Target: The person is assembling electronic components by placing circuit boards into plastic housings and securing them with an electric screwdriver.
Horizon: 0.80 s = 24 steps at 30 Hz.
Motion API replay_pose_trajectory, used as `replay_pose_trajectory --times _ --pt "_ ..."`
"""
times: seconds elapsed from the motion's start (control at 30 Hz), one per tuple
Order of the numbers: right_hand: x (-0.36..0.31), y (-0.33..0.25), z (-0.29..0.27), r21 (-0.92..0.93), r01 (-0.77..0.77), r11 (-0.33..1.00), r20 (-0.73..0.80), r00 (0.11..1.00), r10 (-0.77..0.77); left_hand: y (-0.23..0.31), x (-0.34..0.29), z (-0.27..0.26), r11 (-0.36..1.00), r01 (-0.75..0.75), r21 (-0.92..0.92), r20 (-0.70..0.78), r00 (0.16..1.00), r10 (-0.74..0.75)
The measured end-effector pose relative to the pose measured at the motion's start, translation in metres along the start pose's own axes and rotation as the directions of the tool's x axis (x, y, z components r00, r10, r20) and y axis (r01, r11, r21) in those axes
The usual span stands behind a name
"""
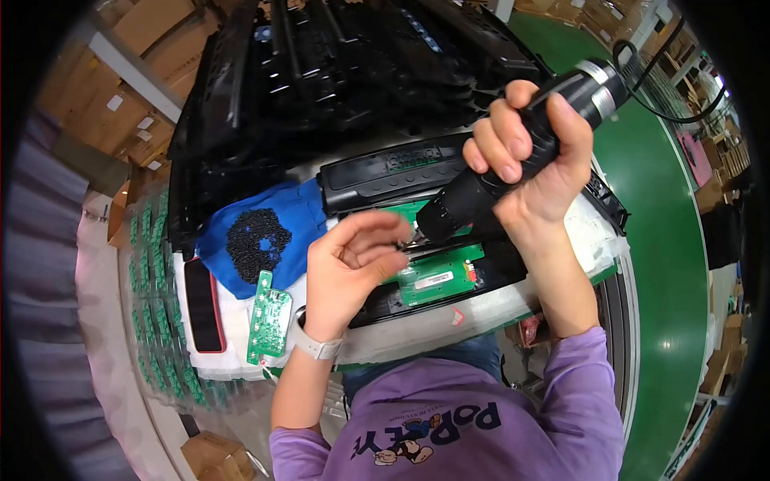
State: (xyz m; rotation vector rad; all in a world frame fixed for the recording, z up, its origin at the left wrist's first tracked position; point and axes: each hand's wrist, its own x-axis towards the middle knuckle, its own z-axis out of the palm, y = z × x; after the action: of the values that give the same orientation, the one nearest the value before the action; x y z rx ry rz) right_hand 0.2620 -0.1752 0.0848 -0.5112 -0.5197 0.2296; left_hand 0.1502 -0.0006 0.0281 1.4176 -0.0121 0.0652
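My right hand [533, 148] is wrapped round a black electric screwdriver [481, 188], tilted with its tip down to the left. Close to that tip is my left hand [353, 260], its fingers curled and smeared by motion; whether they hold a small part is not visible. Below both hands lies a long black plastic housing [501, 272] with a green circuit board [437, 276] in it. The tool's nose and my left fingers cover part of the boards there. On the left, a blue cloth [301, 212] bears a pile of small black screws [257, 244].
A loose green board [270, 317] and a red-edged phone [204, 305] lie at the table's left. Another black housing [393, 172] lies behind the work. Black plastic parts [353, 72] are stacked at the back. Bagged boards [156, 297] stand beyond the left edge; a cable [674, 116] hangs right.
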Motion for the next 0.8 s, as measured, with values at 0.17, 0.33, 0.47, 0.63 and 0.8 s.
replay_pose_trajectory --times 0.17,0.33,0.47,0.63,0.8 --pt "0.011 0.030 0.015 -0.494 -0.023 0.869 0.125 0.987 0.097 0.043 -0.010 -0.036 0.640 -0.051 0.767 -0.191 0.934 0.303" --pt "0.019 0.060 0.028 -0.579 0.048 0.814 0.204 0.975 0.088 0.034 -0.023 -0.111 -0.151 0.254 0.955 -0.171 0.892 0.418" --pt "0.018 0.069 0.027 -0.645 0.067 0.761 0.217 0.971 0.098 0.011 -0.026 -0.143 -0.035 0.269 0.963 -0.240 0.906 0.348" --pt "0.022 0.071 0.025 -0.610 0.016 0.792 0.168 0.980 0.109 0.011 -0.019 -0.137 0.011 0.271 0.963 -0.262 0.919 0.295" --pt "0.026 0.073 0.026 -0.638 -0.005 0.770 0.143 0.982 0.125 0.013 -0.020 -0.135 0.001 0.254 0.967 -0.238 0.905 0.353"
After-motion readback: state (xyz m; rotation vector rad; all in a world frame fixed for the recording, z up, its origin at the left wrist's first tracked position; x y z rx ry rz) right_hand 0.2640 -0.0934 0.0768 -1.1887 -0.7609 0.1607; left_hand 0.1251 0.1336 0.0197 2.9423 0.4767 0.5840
